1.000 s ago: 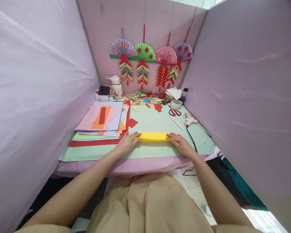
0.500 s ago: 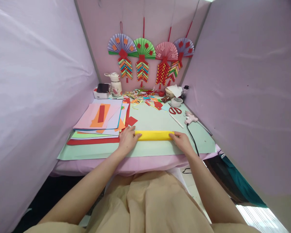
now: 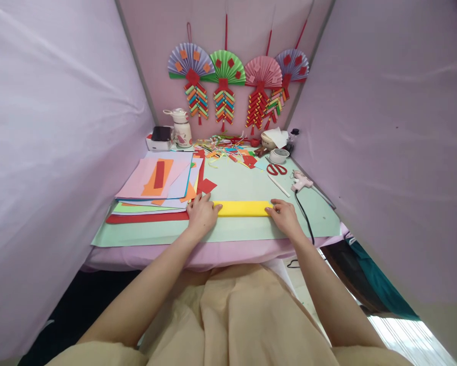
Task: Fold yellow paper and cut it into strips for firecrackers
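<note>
A folded strip of yellow paper (image 3: 244,209) lies crosswise over the pale green mat, near the front of the table. My left hand (image 3: 203,214) grips its left end, the thumb on top and the other fingers at its far edge. At the right end, my right hand (image 3: 284,215) pinches the strip between thumb and fingers. Just beyond my left fingertips lies a red paper square (image 3: 207,186). Close by on the left is a stack of coloured paper sheets (image 3: 131,179), topped by orange and red pieces.
Red-handled scissors (image 3: 276,169), a white pen (image 3: 278,186) and a pink glue gun (image 3: 301,180) with a black cord lie at right. Paper scraps, a tape roll (image 3: 279,155) and a bottle (image 3: 181,129) stand farther back. Paper fans (image 3: 229,68) hang on the back wall.
The yellow strip now looks flatter, with both hands still at its ends. My right fingers have shifted a little at its far edge. The camera view has tilted slightly down.
</note>
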Motion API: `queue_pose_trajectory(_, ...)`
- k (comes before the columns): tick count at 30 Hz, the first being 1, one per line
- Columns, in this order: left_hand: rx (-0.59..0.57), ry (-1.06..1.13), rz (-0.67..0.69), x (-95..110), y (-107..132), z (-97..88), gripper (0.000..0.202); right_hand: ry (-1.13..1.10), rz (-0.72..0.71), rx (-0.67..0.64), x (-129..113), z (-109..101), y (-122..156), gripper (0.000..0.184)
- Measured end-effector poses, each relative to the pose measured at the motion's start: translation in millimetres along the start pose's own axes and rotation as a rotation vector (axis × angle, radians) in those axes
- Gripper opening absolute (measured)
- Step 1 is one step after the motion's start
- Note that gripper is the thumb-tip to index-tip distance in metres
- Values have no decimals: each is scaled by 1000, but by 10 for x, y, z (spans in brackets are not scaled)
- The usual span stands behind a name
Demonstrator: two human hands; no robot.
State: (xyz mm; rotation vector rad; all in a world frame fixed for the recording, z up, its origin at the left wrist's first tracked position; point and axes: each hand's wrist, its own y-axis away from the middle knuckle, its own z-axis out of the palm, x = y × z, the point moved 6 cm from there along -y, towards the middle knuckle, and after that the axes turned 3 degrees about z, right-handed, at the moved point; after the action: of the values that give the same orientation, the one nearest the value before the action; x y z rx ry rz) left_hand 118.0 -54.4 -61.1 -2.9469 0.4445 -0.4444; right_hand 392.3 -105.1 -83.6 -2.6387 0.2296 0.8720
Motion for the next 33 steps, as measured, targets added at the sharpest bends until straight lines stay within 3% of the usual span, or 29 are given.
queue_pose_trajectory(11,92,-108,42,84,48,-14,39,149,-48,-27,-14,13,-8,37)
queue_pose_trajectory(22,52,-93,48,97,58,-6,41,253,-79,-147,-45,31,-90,34)
queue_pose_trajectory(28,80,-105,28,88,75,8,39,262,-98,-122,-41,36,-101,32)
queue_pose_trajectory(33,130,-52,-26,201,130,-182,37,239,-58,-133,12,78,-117,30)
